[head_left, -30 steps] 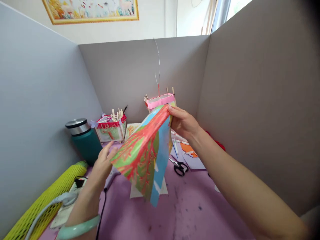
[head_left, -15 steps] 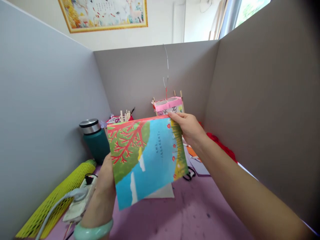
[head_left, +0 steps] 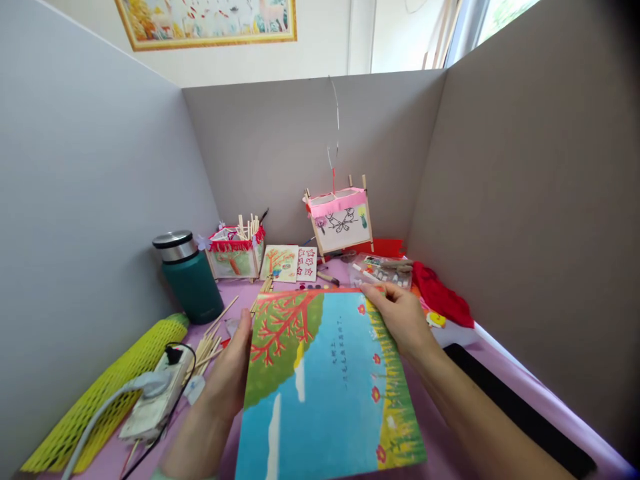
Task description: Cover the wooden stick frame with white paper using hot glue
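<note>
A picture book (head_left: 325, 393) is turned sideways in front of me. A red tree on green, blue sky and flowers in grass are painted on the side I see. My right hand (head_left: 400, 320) grips its upper right corner, thumb on the near side and the other fingers partly hidden. At the upper left edge my left hand (head_left: 227, 373) closes on the book, with its thumb up and its fingers out of sight behind.
Left stand a teal bottle (head_left: 193, 283), a power strip (head_left: 157, 393) and yellow netting (head_left: 110, 393). Behind the book are a box of sticks (head_left: 233, 257), a hanging paper lantern (head_left: 343, 223), small cards (head_left: 280, 263) and red cloth (head_left: 443, 297). A black slab (head_left: 515, 407) lies right. Grey partitions surround the table.
Both hands have brought the book lower and nearer, slightly to the right, and it looks larger. Cards, loose sticks and the black slab have come into view.
</note>
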The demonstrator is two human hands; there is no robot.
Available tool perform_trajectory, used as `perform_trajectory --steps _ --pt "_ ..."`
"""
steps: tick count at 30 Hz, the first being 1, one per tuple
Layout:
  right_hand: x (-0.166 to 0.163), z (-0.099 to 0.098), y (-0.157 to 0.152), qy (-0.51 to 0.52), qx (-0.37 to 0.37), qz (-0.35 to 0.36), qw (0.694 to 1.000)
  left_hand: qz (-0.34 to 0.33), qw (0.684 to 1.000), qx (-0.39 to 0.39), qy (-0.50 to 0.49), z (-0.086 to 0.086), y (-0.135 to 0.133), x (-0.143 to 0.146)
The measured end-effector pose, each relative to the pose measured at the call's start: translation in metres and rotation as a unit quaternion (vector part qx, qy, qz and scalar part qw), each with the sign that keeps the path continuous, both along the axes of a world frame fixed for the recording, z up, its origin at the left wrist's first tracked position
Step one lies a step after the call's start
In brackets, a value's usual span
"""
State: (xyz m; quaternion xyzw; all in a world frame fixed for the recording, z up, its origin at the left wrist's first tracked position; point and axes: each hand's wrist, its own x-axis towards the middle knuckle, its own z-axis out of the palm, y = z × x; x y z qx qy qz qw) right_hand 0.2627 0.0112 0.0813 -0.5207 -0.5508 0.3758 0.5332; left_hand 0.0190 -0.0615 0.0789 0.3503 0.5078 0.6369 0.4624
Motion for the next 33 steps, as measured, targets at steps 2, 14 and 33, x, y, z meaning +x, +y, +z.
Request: perform_trajectory --steps 2,14,33 --pt "0.0 -0.005 -0.012 -0.019 0.03 -0.024 0.999 -0.072 0.996 -0.036 -0.035 -0.001 0.0 0.002" --pt "0.041 -0.026 -0.073 -0.204 -0.074 0.005 0.976 -0.186 0.976 -0.11 -0.027 -0.009 -0.01 0.008" --pt "0.01 -0.034 -0.049 -0.186 -0.099 0.34 0.916 -0.356 0.918 -0.056 0.167 -0.018 0.01 0.029"
